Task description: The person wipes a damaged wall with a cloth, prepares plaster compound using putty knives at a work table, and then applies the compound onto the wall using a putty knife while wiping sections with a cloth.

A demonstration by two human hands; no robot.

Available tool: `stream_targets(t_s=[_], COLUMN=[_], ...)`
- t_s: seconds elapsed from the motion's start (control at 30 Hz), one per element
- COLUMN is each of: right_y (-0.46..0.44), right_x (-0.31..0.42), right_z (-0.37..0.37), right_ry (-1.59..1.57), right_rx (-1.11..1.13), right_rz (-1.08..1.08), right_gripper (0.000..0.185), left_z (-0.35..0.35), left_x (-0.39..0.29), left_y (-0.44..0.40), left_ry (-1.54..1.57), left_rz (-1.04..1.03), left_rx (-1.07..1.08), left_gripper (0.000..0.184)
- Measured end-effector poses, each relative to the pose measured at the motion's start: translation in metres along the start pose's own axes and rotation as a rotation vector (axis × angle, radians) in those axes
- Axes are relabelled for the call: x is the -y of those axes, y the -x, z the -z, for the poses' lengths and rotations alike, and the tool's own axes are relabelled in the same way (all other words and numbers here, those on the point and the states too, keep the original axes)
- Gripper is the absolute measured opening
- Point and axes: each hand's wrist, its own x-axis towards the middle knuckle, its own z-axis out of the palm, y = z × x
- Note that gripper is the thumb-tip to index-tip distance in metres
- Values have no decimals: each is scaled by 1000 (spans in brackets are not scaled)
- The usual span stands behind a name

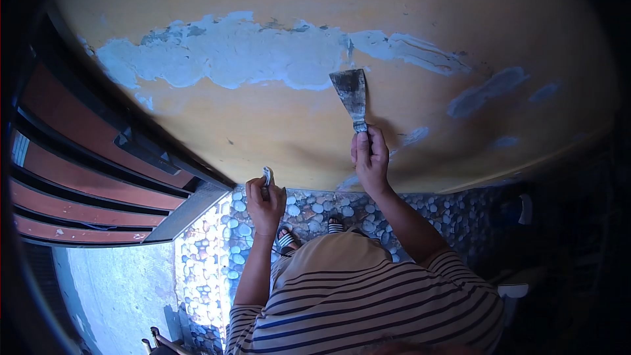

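My right hand (373, 161) is closed around the handle of a putty knife (351, 92). Its wide blade, smeared with grey and white, points up and lies at or very near the wall, just below a long band of white filler (243, 56). Contact between blade and wall cannot be judged. Lower and to the left, my left hand (265, 205) is closed on a small narrow thing (267, 174) with whitish smears at its tip. Most of that thing is hidden by my fingers.
Smaller filler patches (488, 92) mark the yellow-orange wall (263, 121) on the right. A dark-framed door or shutter with reddish panels (79, 135) borders it on the left. Pebble-patterned flooring (309, 207) lies below, around my sandalled feet. Chair-like parts (158, 338) show at bottom left.
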Motion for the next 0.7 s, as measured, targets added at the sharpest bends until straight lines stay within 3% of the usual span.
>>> stream_targets(t_s=[0.43, 0.5, 0.7], right_y=[-10, -20, -7], right_x=[12, 17, -3], right_z=[-3, -7, 8], right_ry=[90, -12, 144], right_rx=[-1, 15, 9], right_rz=[45, 53, 74], right_gripper=[16, 17, 16], left_z=[-8, -10, -8], left_x=[-7, -9, -14], left_y=[-4, -5, -13], left_ry=[47, 53, 56], left_rz=[50, 38, 15], left_rx=[35, 34, -12], left_gripper=[22, 22, 23])
